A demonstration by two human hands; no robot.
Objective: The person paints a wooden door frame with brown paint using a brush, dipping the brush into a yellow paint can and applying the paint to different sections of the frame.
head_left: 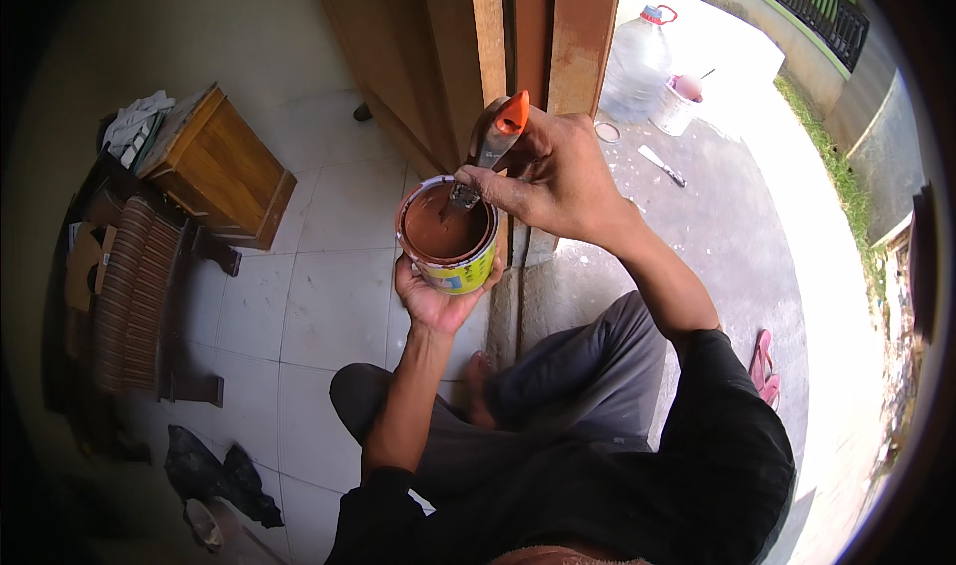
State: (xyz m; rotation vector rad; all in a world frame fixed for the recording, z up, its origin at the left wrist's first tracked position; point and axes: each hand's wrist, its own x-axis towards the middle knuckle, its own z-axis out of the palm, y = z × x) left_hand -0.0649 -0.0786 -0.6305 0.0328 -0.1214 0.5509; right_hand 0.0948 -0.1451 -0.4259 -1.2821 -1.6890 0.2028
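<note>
My left hand [438,302] is wrapped round the lower side of a small paint can [464,277] with a yellow-green label. Brown paint [438,228] fills part of the can. My right hand [558,182] grips a paintbrush [493,147] with an orange-tipped handle. The brush points down, its bristles inside the can at the paint; their very tip is hard to make out. Just beyond both hands stands a brown wooden door and frame [578,42].
A large clear water bottle [637,62], a white bucket [675,107], a scraper [662,165] and a round lid [607,132] sit outside at right. Pink sandals [764,368] lie nearer. At left are a wooden cabinet [224,172], a striped chair [134,296] and a black plastic bag [219,475].
</note>
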